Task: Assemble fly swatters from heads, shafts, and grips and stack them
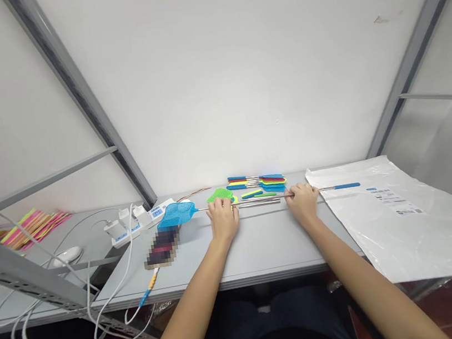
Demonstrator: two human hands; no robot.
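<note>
A blue fly swatter (177, 214) with a long thin metal rod lies across the view, its mesh head to the left and its blue grip (346, 186) to the right. My left hand (223, 218) is closed round the rod near the head. Farther right, my right hand (303, 201) grips the same rod, short of the blue grip. Between and behind my hands lie a green swatter head (220, 194), loose metal rods and coloured grips. A stack of folded fly swatters (256, 182) in blue, red and yellow rests against the wall. My fingers partly hide the rod.
White packaging with a label (403, 206) covers the table's right side. At left are a power strip (126, 235) with plugs, a blurred-out phone-like object (162, 248) and white cables. Beyond the metal shelf post (25, 270), pink and yellow pieces (34, 227) lie near a white mouse (68, 256).
</note>
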